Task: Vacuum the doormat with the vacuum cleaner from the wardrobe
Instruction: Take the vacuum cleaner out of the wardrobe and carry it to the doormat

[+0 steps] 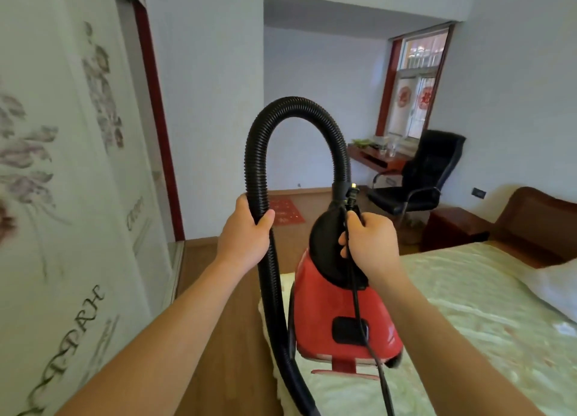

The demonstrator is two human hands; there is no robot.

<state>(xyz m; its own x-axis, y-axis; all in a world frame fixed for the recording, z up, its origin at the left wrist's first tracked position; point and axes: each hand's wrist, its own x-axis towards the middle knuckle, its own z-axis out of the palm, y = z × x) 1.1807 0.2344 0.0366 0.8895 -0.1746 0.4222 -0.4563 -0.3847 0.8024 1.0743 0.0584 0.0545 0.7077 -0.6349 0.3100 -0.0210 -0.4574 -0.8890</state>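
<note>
The vacuum cleaner (340, 309) is a small canister with a glossy red body and a black top. It hangs nose-up just below the view's centre, toward 6 o'clock. The right hand (371, 240) grips its black top together with the black power cord (357, 300). The plug (352, 194) sticks up at 12 o'clock of the fist, and the rest of the cord trails down over the red shell. The black ribbed hose (296, 103) rises from the top, arches toward 9 o'clock and drops through the gripping left hand (246, 228). The red doormat (285, 211) lies flat on the far floor, seen between the 2 hands. The wardrobe (62, 165), white with a flower print, fills 9 o'clock.
</note>
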